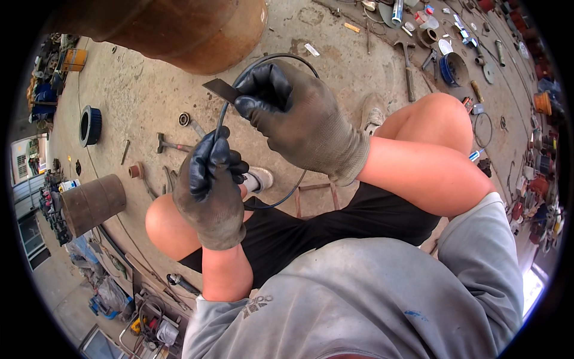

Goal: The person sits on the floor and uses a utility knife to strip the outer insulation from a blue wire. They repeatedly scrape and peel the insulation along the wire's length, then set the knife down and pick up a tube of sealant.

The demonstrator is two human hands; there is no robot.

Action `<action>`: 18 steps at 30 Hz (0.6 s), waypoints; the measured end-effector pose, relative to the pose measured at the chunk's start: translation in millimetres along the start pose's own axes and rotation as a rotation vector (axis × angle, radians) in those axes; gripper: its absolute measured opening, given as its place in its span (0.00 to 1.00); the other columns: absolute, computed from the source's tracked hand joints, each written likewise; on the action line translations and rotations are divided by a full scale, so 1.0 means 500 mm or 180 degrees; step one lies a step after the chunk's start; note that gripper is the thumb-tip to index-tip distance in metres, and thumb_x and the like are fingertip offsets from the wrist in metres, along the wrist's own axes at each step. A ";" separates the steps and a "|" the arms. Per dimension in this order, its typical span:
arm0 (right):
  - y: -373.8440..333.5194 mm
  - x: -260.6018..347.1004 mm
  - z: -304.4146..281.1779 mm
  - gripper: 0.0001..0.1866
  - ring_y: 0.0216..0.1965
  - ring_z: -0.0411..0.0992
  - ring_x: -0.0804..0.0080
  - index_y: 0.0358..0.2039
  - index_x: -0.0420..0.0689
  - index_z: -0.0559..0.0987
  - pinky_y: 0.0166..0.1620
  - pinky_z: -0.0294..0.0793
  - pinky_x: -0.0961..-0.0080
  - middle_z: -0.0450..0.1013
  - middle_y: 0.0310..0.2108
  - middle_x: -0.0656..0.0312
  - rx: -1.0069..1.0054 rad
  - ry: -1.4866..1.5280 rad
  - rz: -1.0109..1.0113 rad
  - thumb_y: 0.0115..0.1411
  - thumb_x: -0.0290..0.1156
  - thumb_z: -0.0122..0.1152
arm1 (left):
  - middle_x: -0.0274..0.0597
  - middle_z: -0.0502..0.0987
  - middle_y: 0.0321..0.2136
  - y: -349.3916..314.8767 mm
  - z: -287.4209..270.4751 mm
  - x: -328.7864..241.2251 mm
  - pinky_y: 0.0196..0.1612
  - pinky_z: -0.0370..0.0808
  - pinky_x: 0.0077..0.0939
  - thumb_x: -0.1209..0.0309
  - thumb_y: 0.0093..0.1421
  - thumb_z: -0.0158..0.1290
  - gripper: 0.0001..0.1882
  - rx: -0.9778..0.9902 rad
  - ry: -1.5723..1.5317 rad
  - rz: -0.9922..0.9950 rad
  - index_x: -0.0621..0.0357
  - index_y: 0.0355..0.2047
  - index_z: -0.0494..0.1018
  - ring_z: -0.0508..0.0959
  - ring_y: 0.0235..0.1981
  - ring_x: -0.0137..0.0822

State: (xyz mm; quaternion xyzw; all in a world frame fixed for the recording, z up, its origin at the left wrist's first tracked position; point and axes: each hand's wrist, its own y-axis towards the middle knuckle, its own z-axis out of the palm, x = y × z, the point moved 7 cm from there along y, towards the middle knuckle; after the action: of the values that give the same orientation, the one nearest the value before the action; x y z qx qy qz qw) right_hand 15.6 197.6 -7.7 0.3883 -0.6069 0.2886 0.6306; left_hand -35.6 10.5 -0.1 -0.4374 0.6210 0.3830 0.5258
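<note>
A thin black cable [220, 116] runs in a loop in front of me, curving over behind my right hand and down past my knees. My left hand [210, 194], in a dirty grey glove with black coated fingers, is closed around the cable, its fingertips near the cable's upright stretch. My right hand [308, 116], gloved alike, pinches a flat dark blade-like strip [220, 91] between thumb and fingers. This strip lies across the cable just above my left fingertips; whether its edge bites into the cable I cannot tell.
A large rusty drum [209, 39] stands ahead. On the concrete floor lie a hammer [173, 145], a bearing [184, 119] and a dark blue ring [90, 125]. Another hammer [409, 75] and scattered parts lie at right; a rusty cylinder [92, 204] is at left.
</note>
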 end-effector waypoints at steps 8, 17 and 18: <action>0.000 -0.005 0.007 0.11 0.30 0.76 0.72 0.43 0.37 0.81 0.37 0.78 0.70 0.81 0.31 0.57 0.0231 0.0340 0.0280 0.66 0.30 0.70 | 0.37 0.79 0.29 -0.002 0.000 0.000 0.30 0.72 0.21 0.76 0.74 0.56 0.13 0.0011 0.0060 -0.0004 0.75 0.53 0.80 0.76 0.27 0.26; -0.002 -0.009 0.008 0.11 0.32 0.77 0.72 0.43 0.39 0.83 0.39 0.78 0.69 0.81 0.31 0.58 0.0279 0.0272 0.0655 0.64 0.30 0.71 | 0.39 0.79 0.29 -0.005 0.000 0.003 0.30 0.72 0.22 0.76 0.75 0.56 0.13 0.0004 0.0073 0.0028 0.74 0.54 0.80 0.76 0.27 0.26; -0.002 -0.009 0.008 0.11 0.32 0.77 0.72 0.44 0.39 0.83 0.39 0.78 0.69 0.81 0.31 0.58 0.0271 0.0260 0.0703 0.64 0.30 0.71 | 0.39 0.80 0.29 -0.005 -0.001 0.004 0.30 0.73 0.21 0.76 0.74 0.57 0.13 -0.0015 0.0046 0.0012 0.74 0.53 0.80 0.78 0.27 0.26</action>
State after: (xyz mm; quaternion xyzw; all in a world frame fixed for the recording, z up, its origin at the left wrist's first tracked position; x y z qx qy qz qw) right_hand 14.1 194.2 -12.7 0.3336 -0.6069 0.3974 0.6021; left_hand -33.6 9.1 -2.2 -0.4402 0.6247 0.3823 0.5195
